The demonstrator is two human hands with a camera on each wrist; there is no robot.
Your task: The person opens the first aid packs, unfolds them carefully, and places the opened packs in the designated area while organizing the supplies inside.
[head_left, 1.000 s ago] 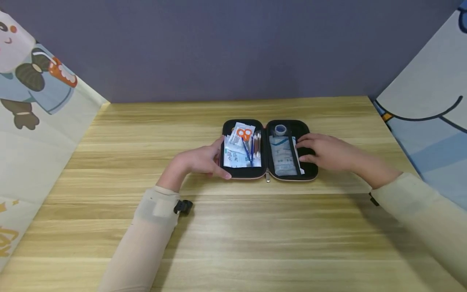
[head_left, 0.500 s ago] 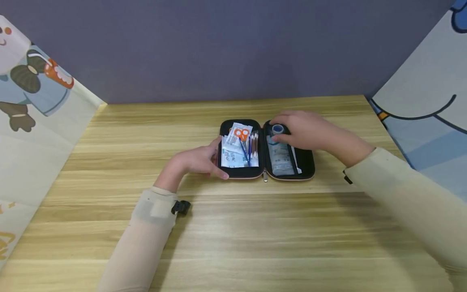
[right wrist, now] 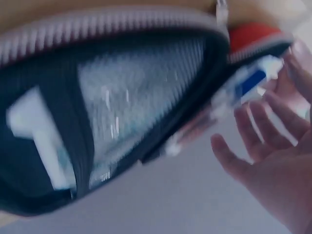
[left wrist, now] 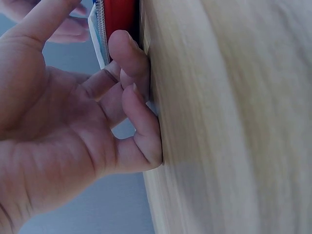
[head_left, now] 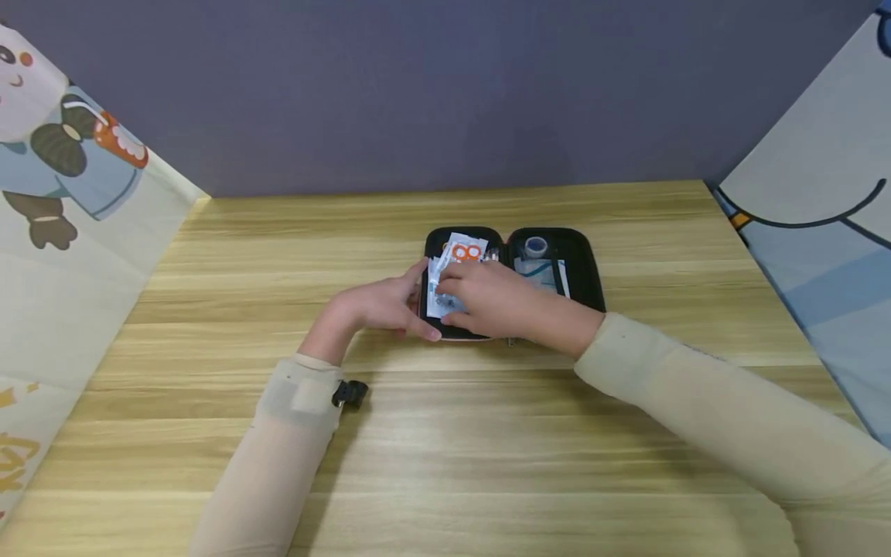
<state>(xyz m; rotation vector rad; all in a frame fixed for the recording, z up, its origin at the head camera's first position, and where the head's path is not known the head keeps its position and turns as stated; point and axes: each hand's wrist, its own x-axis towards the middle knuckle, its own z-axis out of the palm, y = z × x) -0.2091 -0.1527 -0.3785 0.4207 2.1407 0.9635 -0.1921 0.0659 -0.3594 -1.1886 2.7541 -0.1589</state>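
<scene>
An open zip-up first-aid case (head_left: 586,271) lies on the table. My left hand (head_left: 381,305) grips its left end, thumb at the front corner; curled fingertips touch the tabletop in the left wrist view. Over the left half hovers my right hand (head_left: 503,303), fingers spread and slightly bent, reaching toward white packets (head_left: 435,302). Whether they touch the packets cannot be told. Orange-handled scissors (head_left: 466,252) lie just behind those fingers. The right half holds a tape roll (head_left: 535,247) and a clear plastic package (right wrist: 139,92) beside a black strap (right wrist: 68,105).
Beneath the case is a wooden tabletop (head_left: 431,449). A dark panel (head_left: 445,93) stands along its back edge. Printed cartoon panels (head_left: 83,186) flank the sides. The right forearm (head_left: 696,394) crosses above the table's right part.
My right hand has gone from the right half's outer edge, over the tape roll, then left to the packets in the left half. The left hand has stayed on the case.
</scene>
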